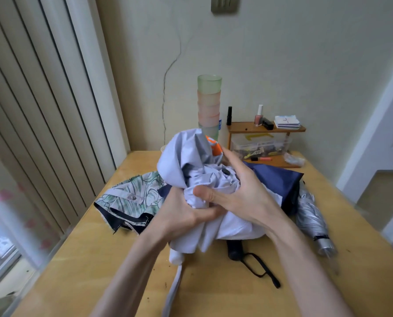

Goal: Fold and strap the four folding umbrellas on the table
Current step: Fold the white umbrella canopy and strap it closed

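Observation:
A pale lilac folding umbrella [186,161] stands upright over the table's middle, its cloth loose and bunched. My left hand [179,213] grips its gathered cloth low down. My right hand [239,193] wraps round the cloth from the right, thumb pressed across the front. Its white handle [176,257] and strap hang below. A leaf-print umbrella [131,200] lies unfolded to the left. A navy umbrella [278,181] lies behind, its black handle [235,250] pointing toward me. A silver umbrella [312,216] lies rolled at the right.
The wooden table [87,259] stands against a wall. A tall stack of plastic cups [209,104] rises at the back. A small wooden shelf [266,129] with bottles, cards and a clear box sits back right. Vertical blinds hang at the left.

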`<state>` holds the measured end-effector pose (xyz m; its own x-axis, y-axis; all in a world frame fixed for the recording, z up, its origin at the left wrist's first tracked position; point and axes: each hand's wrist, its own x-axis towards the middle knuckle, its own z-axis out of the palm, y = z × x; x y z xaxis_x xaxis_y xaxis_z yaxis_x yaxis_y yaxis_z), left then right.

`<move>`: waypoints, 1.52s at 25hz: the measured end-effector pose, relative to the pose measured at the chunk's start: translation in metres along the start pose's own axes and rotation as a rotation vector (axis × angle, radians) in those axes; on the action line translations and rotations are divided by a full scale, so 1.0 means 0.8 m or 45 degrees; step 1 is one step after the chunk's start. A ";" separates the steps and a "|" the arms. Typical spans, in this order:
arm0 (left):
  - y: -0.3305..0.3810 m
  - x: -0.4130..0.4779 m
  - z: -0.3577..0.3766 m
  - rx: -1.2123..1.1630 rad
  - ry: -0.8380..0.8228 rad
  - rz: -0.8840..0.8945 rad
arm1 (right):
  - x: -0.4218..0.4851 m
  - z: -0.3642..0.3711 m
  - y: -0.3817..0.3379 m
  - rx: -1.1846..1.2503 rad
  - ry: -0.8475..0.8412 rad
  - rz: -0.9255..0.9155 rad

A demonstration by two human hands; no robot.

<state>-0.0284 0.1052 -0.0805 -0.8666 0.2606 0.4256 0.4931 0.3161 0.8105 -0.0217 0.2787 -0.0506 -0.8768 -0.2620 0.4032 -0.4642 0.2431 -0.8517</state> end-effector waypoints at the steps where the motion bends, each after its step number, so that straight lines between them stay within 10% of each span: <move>1: -0.002 -0.002 0.004 0.002 -0.018 0.021 | 0.001 0.000 0.002 -0.020 0.011 0.007; 7: -0.022 -0.006 -0.012 -0.147 -0.237 -0.237 | -0.002 -0.002 0.022 -0.367 0.086 0.000; 11: -0.010 0.001 -0.059 -0.275 0.231 0.025 | -0.003 0.006 0.034 -0.438 0.010 0.057; 26: -0.049 -0.001 -0.051 0.565 -0.094 -0.199 | -0.002 -0.028 0.070 -0.327 0.087 0.118; 38: -0.027 0.001 -0.052 -1.129 0.115 -0.362 | 0.002 -0.025 0.052 0.028 0.273 -0.117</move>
<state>-0.0427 0.0608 -0.0814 -0.9667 0.1969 0.1638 0.0553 -0.4640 0.8841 -0.0450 0.3067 -0.0786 -0.8386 -0.0774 0.5392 -0.5426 0.2064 -0.8143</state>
